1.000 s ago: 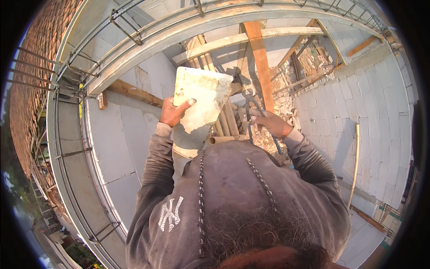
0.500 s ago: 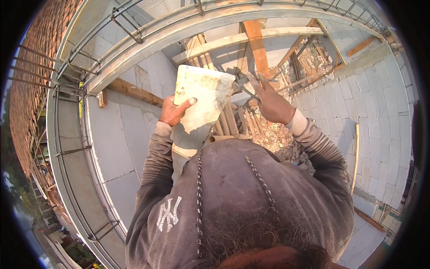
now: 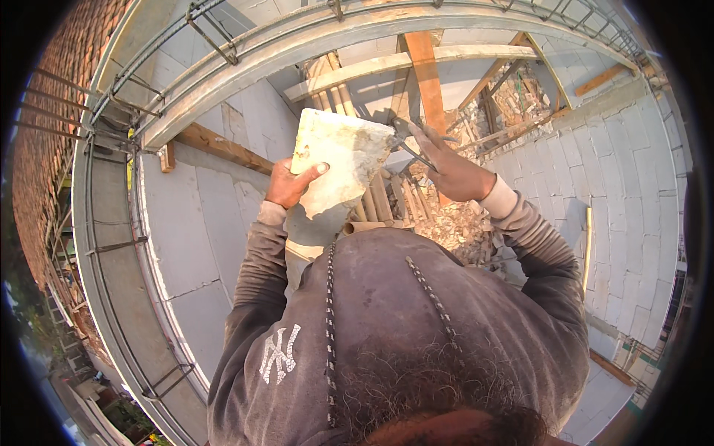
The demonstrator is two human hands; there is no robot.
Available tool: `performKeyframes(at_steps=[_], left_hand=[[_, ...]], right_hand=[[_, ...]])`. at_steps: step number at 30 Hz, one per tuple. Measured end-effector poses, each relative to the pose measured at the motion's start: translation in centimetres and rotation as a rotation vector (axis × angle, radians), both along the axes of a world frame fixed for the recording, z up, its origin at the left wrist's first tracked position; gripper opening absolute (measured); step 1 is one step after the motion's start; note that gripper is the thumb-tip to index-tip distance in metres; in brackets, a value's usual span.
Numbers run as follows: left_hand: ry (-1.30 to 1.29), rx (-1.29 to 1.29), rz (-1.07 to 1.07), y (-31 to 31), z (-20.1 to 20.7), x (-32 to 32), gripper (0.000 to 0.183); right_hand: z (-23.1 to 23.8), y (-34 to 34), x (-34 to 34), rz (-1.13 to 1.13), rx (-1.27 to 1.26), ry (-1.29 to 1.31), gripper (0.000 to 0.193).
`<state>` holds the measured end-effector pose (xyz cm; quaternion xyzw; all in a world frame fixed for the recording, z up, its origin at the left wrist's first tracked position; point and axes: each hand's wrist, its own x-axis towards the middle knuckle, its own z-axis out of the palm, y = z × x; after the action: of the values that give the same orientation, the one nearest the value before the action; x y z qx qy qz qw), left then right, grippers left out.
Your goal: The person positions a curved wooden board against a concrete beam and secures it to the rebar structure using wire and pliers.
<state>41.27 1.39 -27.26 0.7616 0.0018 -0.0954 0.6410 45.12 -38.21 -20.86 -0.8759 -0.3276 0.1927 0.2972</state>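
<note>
My left hand (image 3: 288,184) is closed on the left edge of a flat, pale slab (image 3: 335,152), its thumb on the upper face and its fingers beneath. The slab has grey, rough stains along its right side, and its lower part is in shadow. At the slab's upper right corner is a dark metal tool (image 3: 416,154) with thin, rod-like parts. My right hand (image 3: 454,165) is around this tool, fingers pointing up and close together. The tool's exact kind and how its end meets the slab cannot be made out.
A concrete beam edge (image 3: 223,85) with steel reinforcing bars (image 3: 93,193) curves around the left and far side. Wooden beams (image 3: 424,74) cross below. Rubble (image 3: 446,230) lies far down, between a pale block wall (image 3: 595,178) and grey panels (image 3: 216,215).
The slab has shifted very slightly to the right and tilted a little. My right hand has moved slightly right with the tool. Both hands keep their holds.
</note>
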Motion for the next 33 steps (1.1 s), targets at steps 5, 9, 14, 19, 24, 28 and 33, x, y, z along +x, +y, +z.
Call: performKeyframes(at_steps=[5, 9, 14, 19, 24, 28, 33], left_hand=[[0.008, 0.017, -0.017, -0.2, 0.1, 0.1, 0.044], [-0.009, 0.001, -0.016, -0.4, 0.3, 0.0, 0.044], [0.001, -0.037, -0.009, -0.5, 0.2, 0.1, 0.043], [-0.004, 0.025, -0.012, -0.5, 0.0, 0.2, 0.043], [0.001, -0.044, -0.013, -0.6, -0.3, 0.2, 0.043], [0.009, -0.029, -0.018, -0.5, -0.5, 0.3, 0.043], [0.004, 0.013, -0.026, -0.5, -0.5, 0.2, 0.044]], right_hand=[[0.3, 0.1, 0.1, -0.071, -0.106, -0.099, 0.085], [0.2, 0.0, -0.2, -0.082, -0.115, -0.188, 0.086], [-0.1, 0.0, -0.4, -0.087, -0.143, -0.203, 0.088], [0.4, 0.0, -0.2, -0.109, -0.147, -0.192, 0.088], [1.1, 0.1, -0.3, -0.097, -0.184, -0.190, 0.087], [1.5, 0.1, -0.3, -0.113, -0.196, -0.195, 0.086], [1.3, -0.2, -0.2, -0.133, -0.294, -0.305, 0.074]])
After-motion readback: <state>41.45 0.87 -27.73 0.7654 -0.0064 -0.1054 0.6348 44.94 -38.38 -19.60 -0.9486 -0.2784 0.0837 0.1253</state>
